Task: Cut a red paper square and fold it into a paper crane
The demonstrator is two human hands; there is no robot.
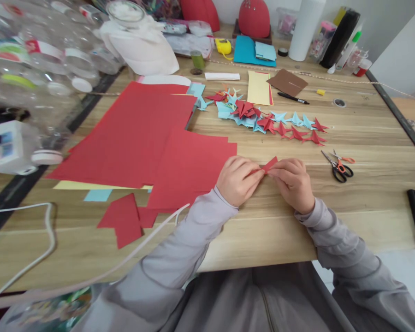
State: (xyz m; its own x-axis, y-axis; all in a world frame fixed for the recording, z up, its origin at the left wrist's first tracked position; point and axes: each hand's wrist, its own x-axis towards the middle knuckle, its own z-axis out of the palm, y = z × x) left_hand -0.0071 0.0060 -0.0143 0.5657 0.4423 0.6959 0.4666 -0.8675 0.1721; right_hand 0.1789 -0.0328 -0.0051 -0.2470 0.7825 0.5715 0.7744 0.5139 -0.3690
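Between my two hands is a small folded piece of red paper (271, 163), held just above the wooden table. My left hand (240, 180) pinches its left end, and the fingers cover part of it. On the other side my right hand (293, 182) grips it with thumb and forefinger. Large red paper sheets (131, 133) lie to the left, their near right corner beside my left hand. Beyond my hands sit folded red paper cranes (297, 133) and light blue paper cranes (295, 119), some in rows, others heaped.
Two pairs of scissors, one black-handled (339, 173) and one orange-handled (347, 159), lie right of my hands. Red paper scraps (124, 220) and a white cable (152, 237) are at the left front. Plastic bottles (44, 55) crowd the far left. A black pen (293, 97) lies behind the cranes.
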